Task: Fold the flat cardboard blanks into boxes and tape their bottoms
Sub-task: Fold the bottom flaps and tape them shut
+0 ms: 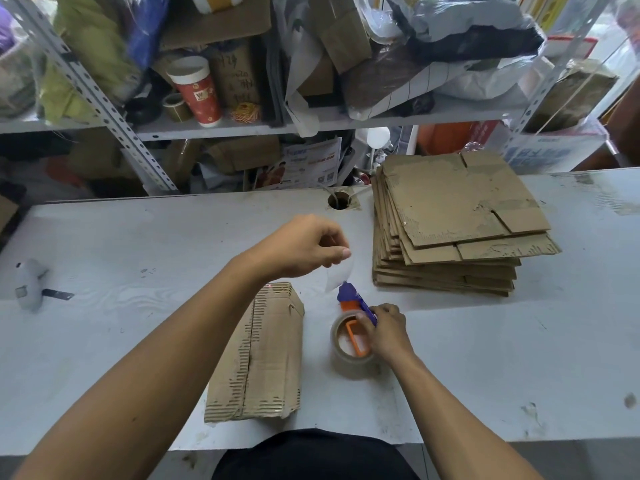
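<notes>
Left hand (pixel 304 245) pinches the free end of clear tape (pixel 337 275) above the worktop (pixel 519 341); right hand (pixel 386 329) holds the tape dispenser (pixel 353 336). A folded cardboard box (pixel 259 355) lies beside it. Stacked flat cardboard blanks (pixel 457 220) sit at right; a knife (pixel 34 285) at far left.

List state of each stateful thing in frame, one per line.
Left hand: raised, pinching the free end of the clear tape strip.
Right hand: holding the purple-orange tape dispenser on the tape roll.
Clear tape strip: pulled out, not cut.
Folded cardboard box: lying on its side, flaps closed.
Stack of flat cardboard blanks: unfolded, piled unevenly.
Paper cup: upright on shelf.
</notes>
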